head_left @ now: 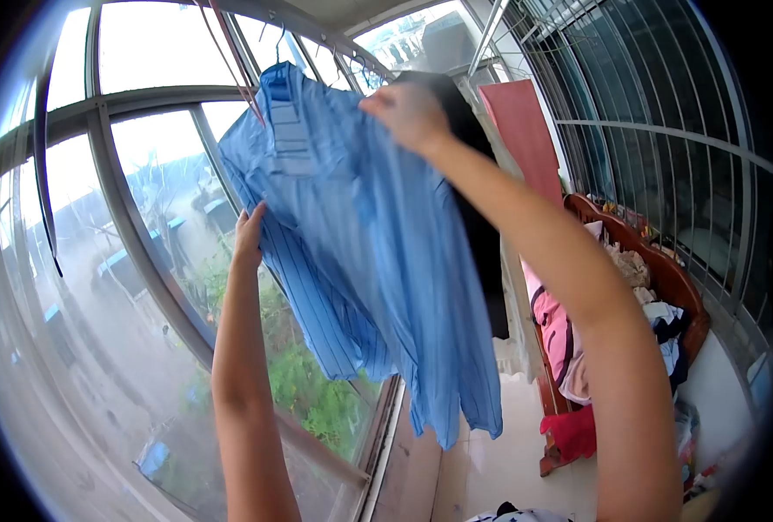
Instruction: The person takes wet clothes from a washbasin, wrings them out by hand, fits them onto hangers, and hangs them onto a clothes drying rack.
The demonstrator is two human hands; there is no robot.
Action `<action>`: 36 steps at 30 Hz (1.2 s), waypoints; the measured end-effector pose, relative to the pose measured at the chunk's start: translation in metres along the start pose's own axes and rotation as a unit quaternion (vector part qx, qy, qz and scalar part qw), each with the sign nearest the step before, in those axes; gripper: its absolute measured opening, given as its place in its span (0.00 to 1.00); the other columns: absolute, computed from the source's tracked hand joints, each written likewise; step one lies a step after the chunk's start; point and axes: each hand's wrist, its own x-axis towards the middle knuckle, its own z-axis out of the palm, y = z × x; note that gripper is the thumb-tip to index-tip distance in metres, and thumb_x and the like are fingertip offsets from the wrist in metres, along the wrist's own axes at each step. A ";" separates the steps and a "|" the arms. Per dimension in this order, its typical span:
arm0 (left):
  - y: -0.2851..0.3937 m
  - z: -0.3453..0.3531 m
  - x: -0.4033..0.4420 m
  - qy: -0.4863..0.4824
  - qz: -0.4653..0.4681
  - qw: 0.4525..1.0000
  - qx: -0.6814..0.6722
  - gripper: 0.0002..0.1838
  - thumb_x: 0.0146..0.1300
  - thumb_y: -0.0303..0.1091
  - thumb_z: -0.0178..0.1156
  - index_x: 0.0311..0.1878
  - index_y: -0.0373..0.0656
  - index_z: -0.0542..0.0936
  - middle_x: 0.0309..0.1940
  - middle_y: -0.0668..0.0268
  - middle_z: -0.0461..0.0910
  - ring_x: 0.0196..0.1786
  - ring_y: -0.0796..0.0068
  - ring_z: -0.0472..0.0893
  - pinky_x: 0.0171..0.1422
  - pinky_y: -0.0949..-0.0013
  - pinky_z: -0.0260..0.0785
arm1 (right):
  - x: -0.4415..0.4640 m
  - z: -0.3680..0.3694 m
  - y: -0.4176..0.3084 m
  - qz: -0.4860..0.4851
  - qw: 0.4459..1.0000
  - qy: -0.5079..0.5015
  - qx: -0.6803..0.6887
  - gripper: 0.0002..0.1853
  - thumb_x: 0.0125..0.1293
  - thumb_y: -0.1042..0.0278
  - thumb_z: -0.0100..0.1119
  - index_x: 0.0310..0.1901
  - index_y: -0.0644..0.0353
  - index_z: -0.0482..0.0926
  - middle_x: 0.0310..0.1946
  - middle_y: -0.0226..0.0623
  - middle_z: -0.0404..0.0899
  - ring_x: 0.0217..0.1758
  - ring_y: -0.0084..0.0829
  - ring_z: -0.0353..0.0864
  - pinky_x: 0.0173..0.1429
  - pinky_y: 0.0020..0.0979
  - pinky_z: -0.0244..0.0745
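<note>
A: Where do we place the garment?

B: We record one blue shirt (351,200), with darker stripes, on a hanger (279,43) high up at the overhead rail (338,39). It hangs at a slant, its lower edge well above the pale floor (491,470).

A: And the left hand (248,233)?

B: We find it at the shirt's side edge, below the collar, narrow, with thumb and fingers holding the fabric.

A: The right hand (411,111)?

B: We note it raised, at the shirt's shoulder on the other side of the collar, fingertips against the cloth. It is blurred; we cannot tell whether it grips or merely touches.

A: What stands behind the shirt?

B: We list a black garment (488,252), partly covered, and beyond it a reddish panel (524,130).

A: Our findings on either side?

B: To the left, we see framed window panes (164,152), with green plants (308,365) outside. To the right, we log a wooden bench (686,304) bearing a heap of clothes, among them a pink garment (557,335). A red cloth (578,433) lies low at its near end. Above the bench, we observe metal bars (665,130) in front of dark glass.
</note>
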 end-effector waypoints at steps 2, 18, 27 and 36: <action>-0.014 -0.006 -0.020 -0.007 -0.027 1.000 0.004 0.18 0.60 0.37 0.58 0.50 0.39 0.73 0.38 0.65 0.79 0.37 0.73 0.79 0.41 0.69 0.73 | 0.012 -0.021 0.014 -0.053 0.996 0.031 -0.067 0.19 0.54 0.43 0.58 0.33 0.50 0.83 0.24 0.36 0.80 0.30 0.38 0.80 0.35 0.37 0.72; 0.008 0.053 -0.070 0.300 0.314 0.857 0.276 0.35 0.52 0.48 0.63 0.57 0.32 0.66 0.53 0.51 0.67 0.58 0.55 0.66 0.64 0.59 0.55 | -0.004 -0.090 -0.058 -0.477 0.815 0.115 -0.309 0.30 0.59 0.43 0.53 0.46 0.68 0.76 0.42 0.53 0.76 0.51 0.48 0.72 0.57 0.40 0.64; 0.110 0.160 0.006 0.190 0.435 0.799 0.370 0.39 0.59 0.64 0.49 0.57 0.35 0.67 0.53 0.49 0.72 0.60 0.55 0.69 0.65 0.48 0.49 | 0.051 -0.092 -0.029 -0.166 0.929 0.007 -0.331 0.17 0.58 0.50 0.54 0.43 0.51 0.81 0.37 0.38 0.81 0.44 0.42 0.79 0.49 0.40 0.73; 0.138 0.162 0.034 -0.070 0.273 0.938 0.202 0.15 0.61 0.45 0.59 0.36 0.42 0.82 0.27 0.75 0.79 0.31 0.88 0.74 0.39 0.81 0.67 | 0.140 -0.086 -0.015 0.042 0.977 0.204 0.049 0.29 0.59 0.47 0.54 0.48 0.70 0.75 0.46 0.51 0.76 0.50 0.44 0.74 0.56 0.36 0.65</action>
